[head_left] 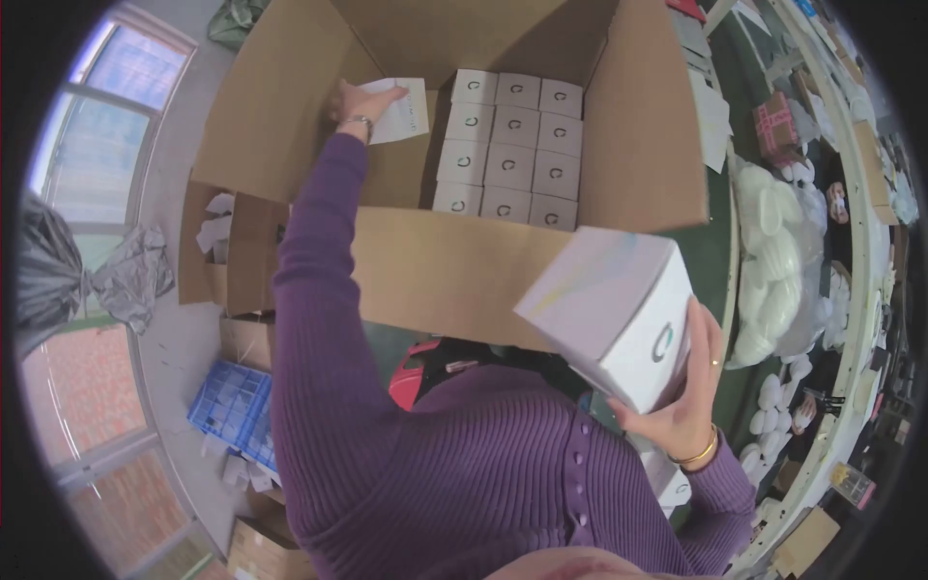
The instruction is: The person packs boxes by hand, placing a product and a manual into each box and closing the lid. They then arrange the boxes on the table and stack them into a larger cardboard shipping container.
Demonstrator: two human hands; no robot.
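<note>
In the large open cardboard box [464,271], several white cartons [512,126] with a small dark ring-shaped logo stand packed in rows on the right side. My left hand [360,102] reaches into the box's left part, its fingers gripping a white carton [411,114] with small print on it; much of that carton lies behind the hand. My right hand [688,387] holds another white carton [619,319] tilted outside the near flap, fingers along its right side and thumb underneath. A green-grey ring logo shows on its lower face.
More white cartons [667,478] sit below my right wrist. A blue plastic crate [232,406] and a smaller cardboard box [253,242] stand at the left. Shelving [851,319] with bagged white items [768,261] runs along the right. Windows line the left wall.
</note>
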